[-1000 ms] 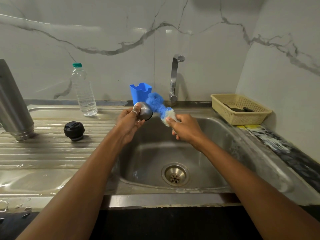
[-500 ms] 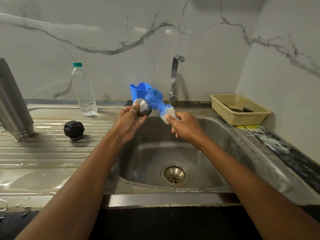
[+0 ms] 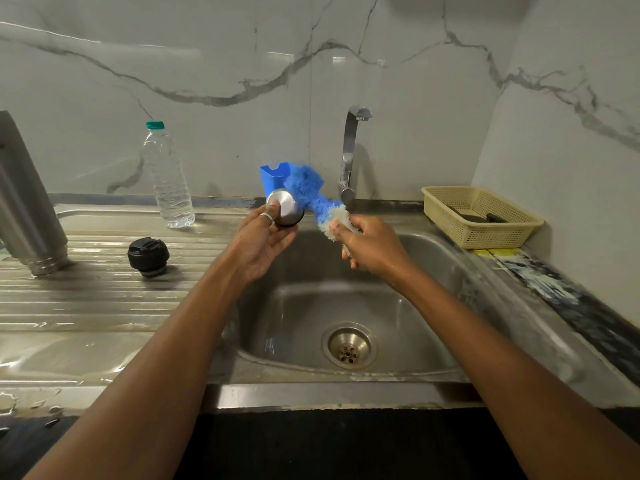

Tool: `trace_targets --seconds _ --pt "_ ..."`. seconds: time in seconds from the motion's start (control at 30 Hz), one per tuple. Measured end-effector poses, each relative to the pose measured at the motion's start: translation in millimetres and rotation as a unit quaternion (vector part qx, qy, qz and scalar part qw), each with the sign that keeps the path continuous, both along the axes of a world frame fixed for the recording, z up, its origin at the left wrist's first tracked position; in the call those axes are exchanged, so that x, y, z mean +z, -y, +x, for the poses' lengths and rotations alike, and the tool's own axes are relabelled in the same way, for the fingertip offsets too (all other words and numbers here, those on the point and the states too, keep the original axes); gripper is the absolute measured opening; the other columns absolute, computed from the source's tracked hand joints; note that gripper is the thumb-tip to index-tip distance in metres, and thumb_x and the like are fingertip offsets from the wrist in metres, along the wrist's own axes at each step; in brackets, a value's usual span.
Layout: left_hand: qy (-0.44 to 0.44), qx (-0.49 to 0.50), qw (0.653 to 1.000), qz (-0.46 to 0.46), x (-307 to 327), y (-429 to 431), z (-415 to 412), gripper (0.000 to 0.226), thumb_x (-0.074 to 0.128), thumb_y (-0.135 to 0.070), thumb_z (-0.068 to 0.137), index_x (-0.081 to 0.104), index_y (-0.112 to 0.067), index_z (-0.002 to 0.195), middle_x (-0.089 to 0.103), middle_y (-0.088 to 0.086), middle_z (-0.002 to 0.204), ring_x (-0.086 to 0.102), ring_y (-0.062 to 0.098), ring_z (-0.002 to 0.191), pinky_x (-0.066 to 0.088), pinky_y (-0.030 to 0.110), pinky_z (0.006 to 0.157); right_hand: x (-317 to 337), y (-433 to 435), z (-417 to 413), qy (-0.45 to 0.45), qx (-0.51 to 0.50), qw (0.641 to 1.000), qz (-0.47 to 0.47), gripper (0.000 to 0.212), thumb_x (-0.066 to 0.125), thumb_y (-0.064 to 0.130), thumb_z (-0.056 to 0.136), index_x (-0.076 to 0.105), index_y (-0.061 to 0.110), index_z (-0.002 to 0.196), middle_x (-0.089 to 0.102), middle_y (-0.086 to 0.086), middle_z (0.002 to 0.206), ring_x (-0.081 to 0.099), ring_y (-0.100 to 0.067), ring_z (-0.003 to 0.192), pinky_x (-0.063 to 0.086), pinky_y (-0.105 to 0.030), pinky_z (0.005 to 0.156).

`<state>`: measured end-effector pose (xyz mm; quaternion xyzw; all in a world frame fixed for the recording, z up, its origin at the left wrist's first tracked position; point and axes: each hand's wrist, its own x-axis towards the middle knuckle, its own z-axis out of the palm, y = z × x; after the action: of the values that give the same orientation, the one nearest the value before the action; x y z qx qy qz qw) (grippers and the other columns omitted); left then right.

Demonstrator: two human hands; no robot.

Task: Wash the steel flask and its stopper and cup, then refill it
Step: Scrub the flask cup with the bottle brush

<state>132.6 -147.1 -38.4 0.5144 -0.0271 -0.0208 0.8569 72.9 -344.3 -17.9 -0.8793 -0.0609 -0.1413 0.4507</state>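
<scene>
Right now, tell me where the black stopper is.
Head view, left side: the black stopper sits on the draining board, between the steel flask and the sink basin, in front of the water bottle.

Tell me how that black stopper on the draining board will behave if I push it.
The black stopper looks squat and sits flat, so it probably won't tip. The draining board looks wet, so it may slide.

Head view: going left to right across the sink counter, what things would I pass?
Steel flask → black stopper → steel cup in the left hand → tap → yellow basket.
</scene>
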Motion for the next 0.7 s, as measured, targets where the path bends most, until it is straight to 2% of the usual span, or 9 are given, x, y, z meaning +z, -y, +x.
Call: trace_targets --seconds 0.1,0.2,0.37,0.5,0.6,0.7 --pt "0.005 0.007 1.000 0.026 -3.0 -1.2 3.7 0.037 0.050 -0.032 0.107 0.055 -0.012 0.138 0.068 0.011 0.131 0.068 0.021 0.119 0.056 0.030 0.095 -1.2 1.5 -0.9 0.013 -0.020 0.999 -0.035 0.033 0.055 0.043 0.101 0.071 0.015 0.092 0.069 0.001 0.065 0.060 -0.006 0.044 0.046 -0.024 0.056" --pt "0.007 0.006 1.000 0.022 -1.6 -2.3 4.3 0.040 0.051 -0.033 0.107 0.055 -0.009 0.139 0.068 0.010 0.133 0.067 0.017 0.120 0.055 0.027 0.095 2.8 3.0 -3.6 0.019 0.011 1.000 -0.010 0.031 0.055 0.043 0.101 0.072 0.017 0.096 0.067 0.002 0.063 0.059 -0.007 0.046 0.050 -0.026 0.058" --pt "-0.004 0.010 1.000 -0.025 0.8 -1.0 1.7 0.029 0.052 -0.022 0.107 0.057 -0.004 0.129 0.067 0.017 0.130 0.069 0.025 0.117 0.054 0.035 0.102 0.3 2.1 -2.4 0.015 -0.016 0.999 -0.026 0.031 0.055 0.042 0.101 0.071 0.017 0.093 0.069 0.001 0.065 0.060 -0.007 0.045 0.047 -0.025 0.057" --pt "-0.006 0.017 0.997 -0.072 4.8 -1.6 -0.3 0.038 0.051 -0.018 0.107 0.050 0.004 0.138 0.065 0.022 0.130 0.070 0.029 0.114 0.059 0.035 0.095 4.4 -0.7 -3.8 0.013 0.014 1.000 -0.005 0.030 0.055 0.043 0.101 0.072 0.018 0.097 0.068 0.002 0.064 0.060 -0.008 0.047 0.050 -0.026 0.056" --pt "-0.021 0.017 0.997 -0.071 5.4 0.5 -3.0 0.035 0.052 -0.017 0.107 0.049 0.001 0.136 0.064 0.024 0.128 0.070 0.034 0.111 0.061 0.033 0.089 1.7 -1.1 -2.5 0.009 -0.009 1.000 -0.021 0.030 0.055 0.042 0.101 0.070 0.018 0.091 0.068 0.001 0.063 0.059 -0.006 0.045 0.047 -0.025 0.057" --pt "-0.031 0.007 0.996 -0.085 7.9 -0.8 -4.3 0.035 0.053 -0.020 0.106 0.049 -0.002 0.136 0.066 0.026 0.123 0.072 0.035 0.107 0.062 0.031 0.085 4.4 0.8 -4.1 0.013 0.009 1.000 -0.008 0.029 0.055 0.043 0.101 0.071 0.020 0.093 0.068 0.001 0.064 0.059 -0.006 0.046 0.049 -0.022 0.053"
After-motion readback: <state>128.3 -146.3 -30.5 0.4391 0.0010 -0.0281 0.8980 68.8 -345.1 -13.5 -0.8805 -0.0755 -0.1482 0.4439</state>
